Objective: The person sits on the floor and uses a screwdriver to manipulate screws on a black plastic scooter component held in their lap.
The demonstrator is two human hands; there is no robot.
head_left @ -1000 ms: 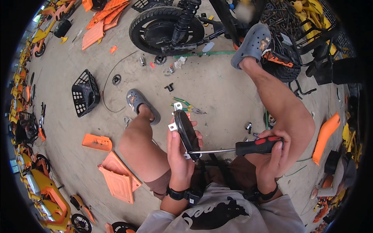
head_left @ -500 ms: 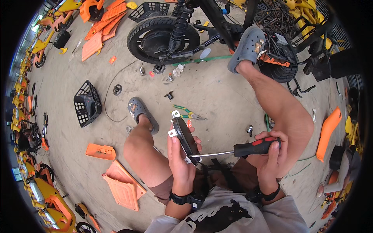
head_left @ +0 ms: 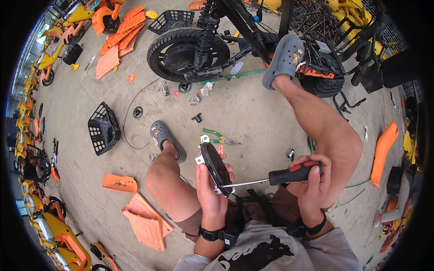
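In my left hand (head_left: 210, 195) is a black oval part (head_left: 215, 166) with light metal tabs along its edge, held on its side above my lap. The fingers wrap behind it and the thumb lies along its near side. My right hand (head_left: 315, 183) grips the black and red handle of a screwdriver (head_left: 294, 172). Its metal shaft points left, and the tip meets the lower end of the oval part; the exact contact spot is too small to make out. Just beyond the part, green-and-yellow-handled pliers (head_left: 220, 137) lie on the floor.
A motorbike wheel (head_left: 187, 56) and frame stand ahead. Loose gears (head_left: 138, 112), a small black fitting (head_left: 196, 118) and a black basket (head_left: 103, 128) are on the concrete. Orange panels (head_left: 147, 221) lie at left, another orange panel (head_left: 384, 153) at right. A pile of metal parts (head_left: 314, 20) sits far right.
The screwdriver and my right hand have shifted slightly left, and the shaft's tip sits a little lower on the oval part. Both hands keep their grip; the whole view has tilted slightly.
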